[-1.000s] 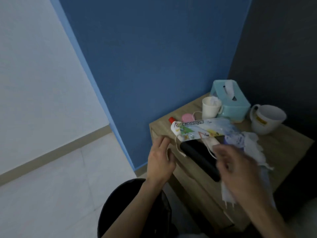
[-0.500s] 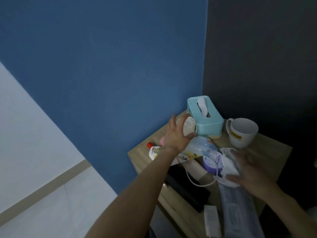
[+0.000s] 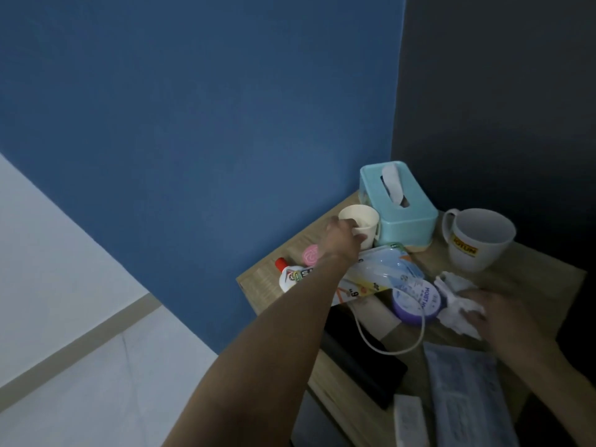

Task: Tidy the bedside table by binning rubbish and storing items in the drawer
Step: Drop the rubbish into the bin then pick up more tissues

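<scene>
The back corner, right of centre, is closed in by the blue wall (image 3: pixel 193 124) and the dark wall (image 3: pixel 500 91), with the tissue box (image 3: pixel 403 217) standing near where they meet. The small cup (image 3: pixel 362 221), in the grip of the left hand (image 3: pixel 342 237), sits just beside the box, and the mug (image 3: pixel 480 243) leaves a narrow gap on the box's right. The left forearm slants across the near-left corner of the tabletop (image 3: pixel 545 285).

The middle is crowded:
- a plastic packet (image 3: pixel 383 269)
- a purple tub (image 3: pixel 416 300)
- a cable loop (image 3: pixel 387 348)
- a dark slab (image 3: pixel 361 362)
- a mask packet (image 3: pixel 464 395)
- a crumpled tissue (image 3: pixel 451 304) in the grip of the right hand (image 3: pixel 506 317)

Bare wood shows right of the mug and in a strip along the blue wall.
</scene>
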Tool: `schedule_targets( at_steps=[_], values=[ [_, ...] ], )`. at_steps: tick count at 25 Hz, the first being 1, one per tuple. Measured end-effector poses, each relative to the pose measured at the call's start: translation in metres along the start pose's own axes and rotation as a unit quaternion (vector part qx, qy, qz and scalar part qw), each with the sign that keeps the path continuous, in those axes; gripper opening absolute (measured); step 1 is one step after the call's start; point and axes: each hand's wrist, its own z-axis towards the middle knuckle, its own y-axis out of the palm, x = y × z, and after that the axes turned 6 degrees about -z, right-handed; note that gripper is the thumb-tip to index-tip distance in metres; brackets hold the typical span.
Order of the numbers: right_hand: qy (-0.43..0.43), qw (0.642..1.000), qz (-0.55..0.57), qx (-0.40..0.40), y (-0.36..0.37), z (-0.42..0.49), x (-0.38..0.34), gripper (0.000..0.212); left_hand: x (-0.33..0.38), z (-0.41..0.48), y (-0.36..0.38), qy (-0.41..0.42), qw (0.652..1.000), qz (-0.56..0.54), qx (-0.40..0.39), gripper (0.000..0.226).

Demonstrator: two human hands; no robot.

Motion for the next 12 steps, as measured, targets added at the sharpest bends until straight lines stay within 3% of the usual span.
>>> schedule_targets(
  at_steps=[3,6,12],
  values=[
    [-0.003,0.998,-0.001,0.063,-0.020,-0.010,-0.014,0.034,0.001,-0.007,-0.009,0.020,0.999,-0.026,0.037,0.032],
    [-0.071,0.983,-0.025,0.167,-0.032,-0.022,-0.047,0.029,-0.001,-0.028,-0.027,0.040,0.995,-0.039,0.079,0.031],
    [-0.230,0.957,0.025,0.176,-0.006,-0.029,-0.153,0.025,-0.047,-0.111,-0.090,0.031,0.984,-0.061,0.164,0.029]
  ],
)
